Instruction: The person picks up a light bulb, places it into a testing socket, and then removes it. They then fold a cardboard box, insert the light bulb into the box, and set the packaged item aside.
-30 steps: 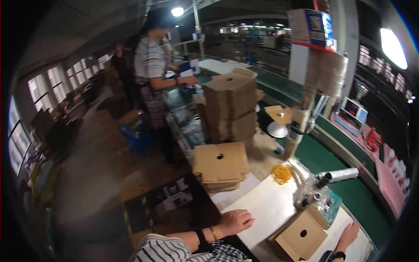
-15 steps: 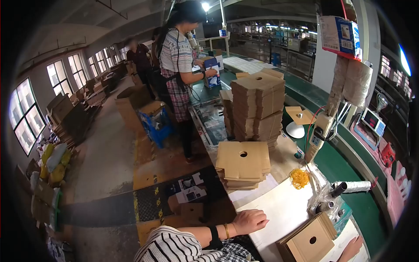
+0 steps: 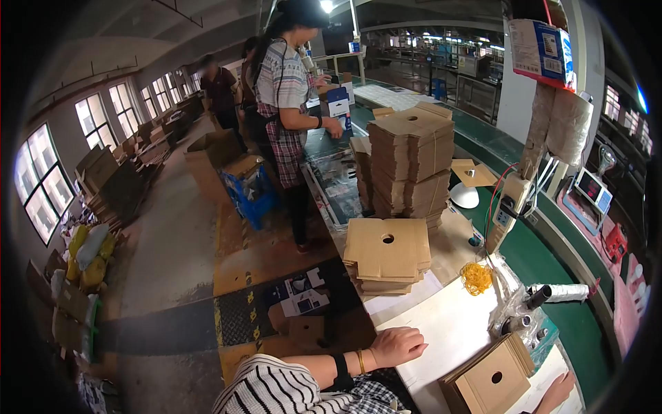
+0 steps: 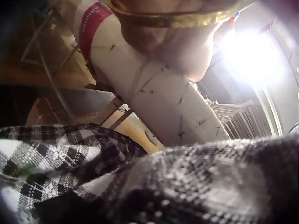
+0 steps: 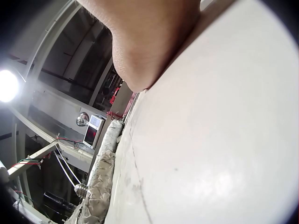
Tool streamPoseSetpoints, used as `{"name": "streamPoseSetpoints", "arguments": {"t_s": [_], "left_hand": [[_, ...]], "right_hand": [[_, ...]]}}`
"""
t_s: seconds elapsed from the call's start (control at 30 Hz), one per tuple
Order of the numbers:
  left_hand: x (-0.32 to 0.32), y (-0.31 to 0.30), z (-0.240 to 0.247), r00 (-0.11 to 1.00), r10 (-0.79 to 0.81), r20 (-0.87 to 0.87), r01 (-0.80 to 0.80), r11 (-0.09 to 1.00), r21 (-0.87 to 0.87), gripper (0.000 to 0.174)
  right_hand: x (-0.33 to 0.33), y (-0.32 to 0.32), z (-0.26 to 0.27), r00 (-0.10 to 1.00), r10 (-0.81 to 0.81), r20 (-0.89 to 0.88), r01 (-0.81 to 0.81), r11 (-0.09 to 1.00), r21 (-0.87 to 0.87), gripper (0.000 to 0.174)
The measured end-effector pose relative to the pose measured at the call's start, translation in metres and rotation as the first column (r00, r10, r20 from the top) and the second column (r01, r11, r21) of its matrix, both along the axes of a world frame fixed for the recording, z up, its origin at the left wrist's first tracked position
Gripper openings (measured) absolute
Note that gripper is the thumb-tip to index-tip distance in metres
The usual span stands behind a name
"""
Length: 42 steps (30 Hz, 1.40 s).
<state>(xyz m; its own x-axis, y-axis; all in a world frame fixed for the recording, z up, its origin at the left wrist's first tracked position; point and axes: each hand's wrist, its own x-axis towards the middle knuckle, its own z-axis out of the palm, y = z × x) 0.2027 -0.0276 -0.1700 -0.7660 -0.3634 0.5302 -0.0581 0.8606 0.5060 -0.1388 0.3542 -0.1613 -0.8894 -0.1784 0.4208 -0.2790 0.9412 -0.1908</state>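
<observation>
My left hand rests at the near edge of the white tabletop, fingers loosely curled and holding nothing. Lower right, my right hand lies on the same white surface, partly cut off by the frame; its heel presses the surface in the right wrist view. Between the hands sits a small stack of folded cardboard pieces, its top one with a round hole. Farther off lies another low cardboard stack. In the left wrist view, my left wrist is over the table edge, checkered cloth below.
A tall cardboard stack stands behind the low one. Yellow rubber bands lie near plastic-wrapped dark tubes. A post with wiring rises beside the green conveyor. Another person stands at the far bench handling a blue-white box.
The head view has turned left, shifting the scene rightward. My hands stay resting on the table. The other person's near hand has dropped lower beside the blue-white box.
</observation>
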Motion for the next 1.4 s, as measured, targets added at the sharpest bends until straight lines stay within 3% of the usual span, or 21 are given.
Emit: {"name": "streamPoseSetpoints", "arguments": {"t_s": [0.67, 0.9, 0.93, 1.03, 1.1, 1.13, 1.4], "left_hand": [[0.001, 0.0, 0.0, 1.0, 0.004, 0.001, -0.004, 1.0, -0.013, 0.021], [0.0, 0.0, -0.004, 1.0, 0.011, 0.0, -0.011, 1.0, -0.001, 0.021], [0.001, -0.001, -0.005, 1.0, 0.011, -0.006, -0.011, 1.0, -0.005, 0.021], [0.002, -0.001, -0.004, 1.0, -0.01, -0.017, 0.009, 1.0, -0.02, 0.02], [-0.001, 0.0, -0.004, 1.0, -0.006, -0.015, 0.005, 0.999, -0.038, 0.019], [-0.001, 0.0, -0.003, 1.0, 0.006, -0.01, -0.007, 0.999, -0.048, 0.019], [-0.001, -0.001, 0.006, 1.0, -0.006, 0.009, 0.007, 0.998, -0.057, 0.022]], "right_hand": [[0.015, -0.011, 0.022, 0.991, 0.081, 0.106, -0.073, 0.994, -0.076, 0.046], [0.007, -0.006, 0.014, 0.995, 0.017, 0.093, -0.015, 1.0, -0.021, 0.046], [0.005, -0.003, 0.009, 0.997, 0.006, 0.077, -0.006, 1.0, -0.006, 0.046], [-0.078, 0.048, -0.085, 0.995, -0.102, 0.005, 0.102, 0.995, 0.014, 0.037], [-0.08, 0.057, -0.099, 0.993, -0.099, -0.066, 0.103, 0.993, 0.062, 0.038], [-0.052, 0.034, -0.066, 0.995, -0.101, -0.026, 0.099, 0.993, -0.064, 0.038], [-0.026, 0.015, -0.042, 0.991, -0.126, -0.038, 0.124, 0.991, -0.047, 0.036]]}}
